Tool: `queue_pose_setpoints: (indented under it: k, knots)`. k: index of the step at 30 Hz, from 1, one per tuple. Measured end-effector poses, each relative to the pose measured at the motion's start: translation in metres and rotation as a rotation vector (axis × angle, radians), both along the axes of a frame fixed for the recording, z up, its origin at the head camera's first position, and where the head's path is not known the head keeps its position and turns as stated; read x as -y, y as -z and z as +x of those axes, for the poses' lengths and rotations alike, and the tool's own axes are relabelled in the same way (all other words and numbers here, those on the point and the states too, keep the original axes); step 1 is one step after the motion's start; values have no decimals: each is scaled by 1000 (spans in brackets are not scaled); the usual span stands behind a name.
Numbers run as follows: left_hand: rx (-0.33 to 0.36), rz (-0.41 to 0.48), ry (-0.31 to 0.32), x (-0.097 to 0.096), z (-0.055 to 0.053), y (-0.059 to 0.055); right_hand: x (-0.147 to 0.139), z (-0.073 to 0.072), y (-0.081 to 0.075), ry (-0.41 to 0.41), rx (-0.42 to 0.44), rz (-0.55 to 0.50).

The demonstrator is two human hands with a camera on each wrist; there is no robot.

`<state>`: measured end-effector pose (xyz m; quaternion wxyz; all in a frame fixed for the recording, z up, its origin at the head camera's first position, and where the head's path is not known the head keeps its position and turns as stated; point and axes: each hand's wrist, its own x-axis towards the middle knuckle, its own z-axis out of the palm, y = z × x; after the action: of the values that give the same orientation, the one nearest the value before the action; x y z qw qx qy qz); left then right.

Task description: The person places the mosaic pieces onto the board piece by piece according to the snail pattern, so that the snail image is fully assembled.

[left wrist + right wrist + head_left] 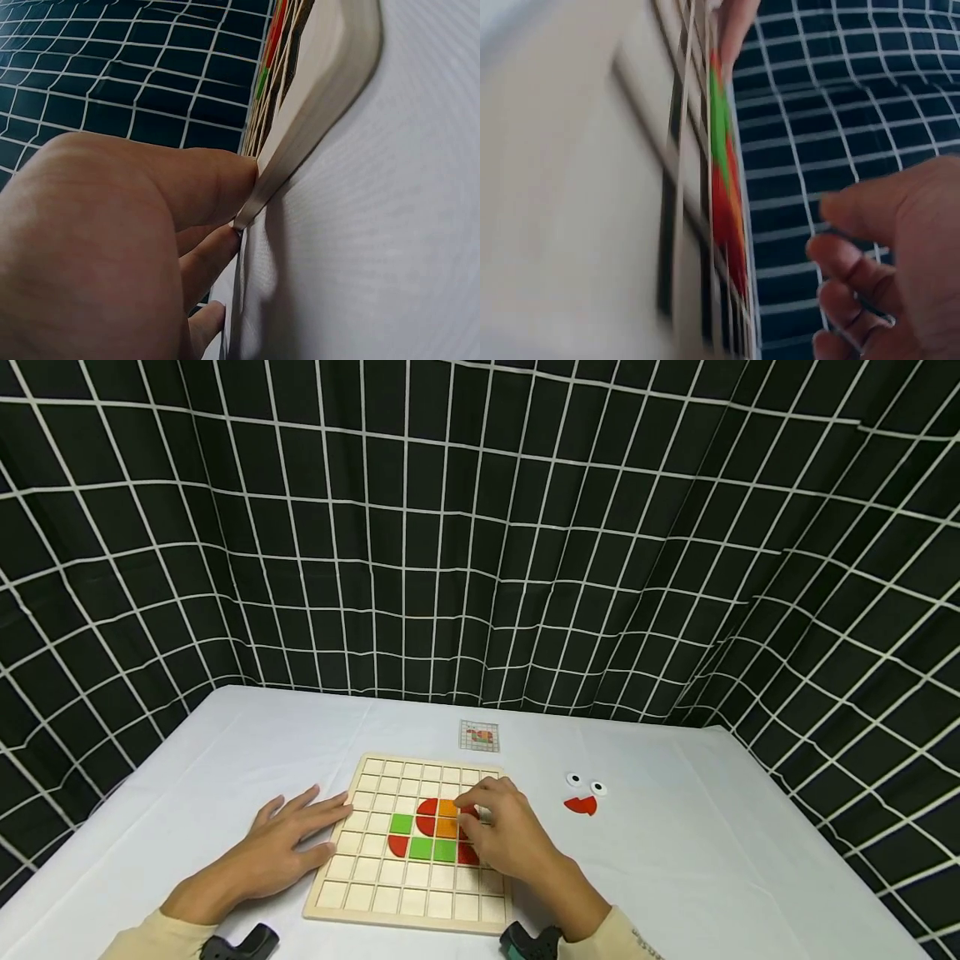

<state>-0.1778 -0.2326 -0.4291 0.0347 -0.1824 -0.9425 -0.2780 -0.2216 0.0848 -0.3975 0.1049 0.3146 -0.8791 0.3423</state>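
A light wooden grid board (367, 893) lies on the white table, with green, red and orange tiles in its middle squares. Among them are green squares (422, 848), orange tiles (447, 827) and a red rounded tile (398, 845). My left hand (281, 847) rests at the board's left side, fingers spread, thumb and fingertips touching its edge (289, 146). Over the tiles hovers my right hand (501, 827), hiding some red ones on the right. Its thumb and fingers (840, 255) are loosely bent and apart from the board; nothing shows between them in the right wrist view.
Right of the board lie two white eye pieces (574, 779) and a red rounded piece (581, 806). A small picture card (479, 736) with a coloured grid pattern lies behind the board. Black curtain (420, 543) with white grid lines surrounds the table's back and sides.
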Motion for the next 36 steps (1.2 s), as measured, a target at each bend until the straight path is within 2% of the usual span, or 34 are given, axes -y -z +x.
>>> queue_pose_setpoints:
  k: [10,16,20,28,36]
  knots:
    - [-19,15,18,2,1,0,-39,-1,-17,132,-61,-52]
    - [-13,13,15,1,1,0,-65,-6,-23,165,-121,-68]
    - [-15,13,14,0,0,1,-82,-8,-24,197,-131,-78]
    - [-21,3,13,0,1,0,-108,-12,-18,282,-135,-99]
    - [-16,-4,16,0,1,-1,-129,-19,2,354,-118,-122]
